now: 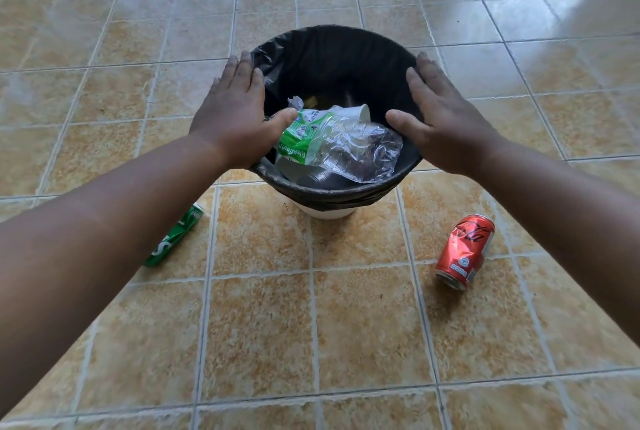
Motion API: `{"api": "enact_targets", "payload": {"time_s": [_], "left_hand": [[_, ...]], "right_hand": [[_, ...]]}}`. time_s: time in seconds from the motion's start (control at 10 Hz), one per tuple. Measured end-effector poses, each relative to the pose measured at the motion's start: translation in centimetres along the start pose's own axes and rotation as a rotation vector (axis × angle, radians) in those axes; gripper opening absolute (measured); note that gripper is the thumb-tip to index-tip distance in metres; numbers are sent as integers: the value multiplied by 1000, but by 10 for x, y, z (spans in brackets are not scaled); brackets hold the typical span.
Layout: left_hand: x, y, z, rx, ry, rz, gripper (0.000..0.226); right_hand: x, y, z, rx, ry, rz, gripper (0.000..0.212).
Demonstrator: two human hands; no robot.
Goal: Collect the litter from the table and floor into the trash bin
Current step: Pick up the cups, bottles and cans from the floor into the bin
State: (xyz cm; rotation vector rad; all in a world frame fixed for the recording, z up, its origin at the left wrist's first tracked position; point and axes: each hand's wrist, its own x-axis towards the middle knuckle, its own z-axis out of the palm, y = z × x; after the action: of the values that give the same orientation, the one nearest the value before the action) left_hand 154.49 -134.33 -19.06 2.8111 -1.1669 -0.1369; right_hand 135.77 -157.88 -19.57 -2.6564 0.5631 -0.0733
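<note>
A white trash bin lined with a black bag (332, 194) stands on the tiled floor. Inside lie a crushed clear plastic bottle with a green label (329, 144), a white cup (358, 113) and crumpled paper. My left hand (232, 107) lies flat over the bin's left rim, fingers outside, thumb inside against the bottle. My right hand (446, 118) lies flat over the right rim, thumb inside. Both hands have straight fingers and hold no litter. A dented red soda can (464, 251) lies on the floor to the bin's near right. A green can (175, 237) lies near left, partly hidden by my left forearm.
Beige floor tiles (311, 325) with light grout lines stretch all around the bin. Bright glare falls on the tiles at the far right. No table is in view.
</note>
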Motion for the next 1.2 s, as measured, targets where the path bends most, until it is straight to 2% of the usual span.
{"api": "enact_targets", "payload": {"time_s": [0.1,0.2,0.3,0.4,0.5,0.6,0.7,0.8,1.0,1.1,1.2], "left_hand": [[0,0,0,-4,6,-1,91],[1,1,1,0,12,-8,91],[2,1,2,-7,14,-10,90],[1,1,2,-6,17,-10,90],[2,1,2,-6,21,-11,89],[1,2,2,-8,24,-13,89],[1,2,2,-15,22,-17,89],[0,2,1,-18,22,-22,90],[0,2,1,-24,26,-26,90],[0,3,2,-25,32,-26,90],[0,3,2,-31,34,-25,91]], "right_hand": [[-3,-1,-3,122,48,-9,76],[-6,14,-5,393,158,48,73],[-19,55,3,397,189,225,58],[-39,102,24,5,-89,226,50],[-65,132,39,-374,-409,79,72],[-86,150,51,-656,-590,-91,91],[-94,155,59,-755,-699,-118,100],[-97,153,66,-801,-736,-134,92],[-97,149,69,-840,-732,-194,81],[-91,152,59,-774,-638,-144,79],[-75,159,39,-518,-420,50,78]]}}
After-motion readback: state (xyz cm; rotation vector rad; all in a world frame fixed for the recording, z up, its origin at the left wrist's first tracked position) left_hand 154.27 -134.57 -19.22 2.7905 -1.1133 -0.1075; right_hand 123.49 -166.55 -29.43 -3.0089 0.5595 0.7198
